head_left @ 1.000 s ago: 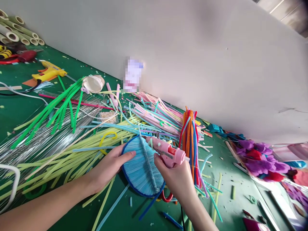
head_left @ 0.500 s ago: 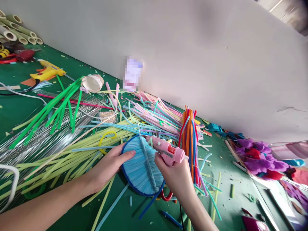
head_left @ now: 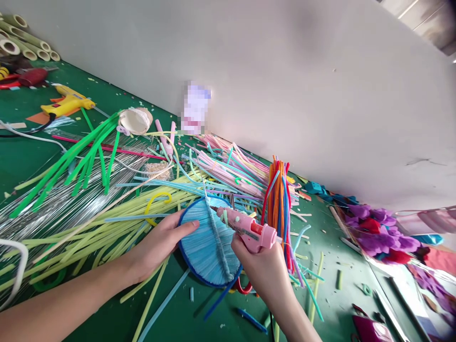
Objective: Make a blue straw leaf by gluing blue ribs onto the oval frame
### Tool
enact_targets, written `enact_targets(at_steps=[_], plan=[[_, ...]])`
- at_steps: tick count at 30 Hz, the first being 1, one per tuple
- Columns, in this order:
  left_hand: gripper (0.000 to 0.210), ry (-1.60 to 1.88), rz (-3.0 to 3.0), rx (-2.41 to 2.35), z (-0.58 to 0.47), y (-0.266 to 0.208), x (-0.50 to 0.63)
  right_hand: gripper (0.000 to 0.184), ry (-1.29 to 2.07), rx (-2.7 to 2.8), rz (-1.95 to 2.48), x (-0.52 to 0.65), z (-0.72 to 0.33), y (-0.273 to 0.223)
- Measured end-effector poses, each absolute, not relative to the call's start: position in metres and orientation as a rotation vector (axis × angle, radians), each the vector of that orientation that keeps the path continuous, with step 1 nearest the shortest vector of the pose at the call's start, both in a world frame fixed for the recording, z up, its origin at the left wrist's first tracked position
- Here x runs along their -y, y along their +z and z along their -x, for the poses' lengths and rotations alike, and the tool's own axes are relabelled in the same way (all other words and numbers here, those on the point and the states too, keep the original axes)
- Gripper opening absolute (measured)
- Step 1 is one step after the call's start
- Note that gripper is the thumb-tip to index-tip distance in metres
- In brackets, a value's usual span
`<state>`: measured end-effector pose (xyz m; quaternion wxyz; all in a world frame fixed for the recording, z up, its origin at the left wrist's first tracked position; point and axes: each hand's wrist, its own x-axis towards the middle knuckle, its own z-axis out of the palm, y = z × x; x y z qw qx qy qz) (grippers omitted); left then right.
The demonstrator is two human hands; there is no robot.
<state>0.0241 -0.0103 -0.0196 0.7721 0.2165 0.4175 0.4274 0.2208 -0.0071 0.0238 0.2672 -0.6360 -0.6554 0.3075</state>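
Glue gun [head_left: 247,225] over disc [head_left: 197,249], pipe cleaners [head_left: 228,168] behind, tubes [head_left: 28,37] far left

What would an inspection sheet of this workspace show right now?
Surface: green tabletop, littered with scraps.
Work pieces: round blue panel; pink glue gun, nozzle near the panel's fuzzy strip, contact unclear.
Clutter: yellow-green stems, silver wires, multicoloured bundle; yellow glue gun lying at far left.
Hands: left hand grips the panel's left edge; right hand grips the pink glue gun.
Cables: white cable at left; black cord at the yellow glue gun.
Surroundings: pale wall behind; bamboo tubes upper left.
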Motion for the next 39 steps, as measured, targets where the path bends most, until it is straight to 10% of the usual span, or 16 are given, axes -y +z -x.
enact_targets(at_steps=[39], plan=[[0.050,0.917,-0.476,-0.947,-0.023,-0.024,0.011,0.047,0.876,1.779,1.738,0.036,-0.238,0.022]])
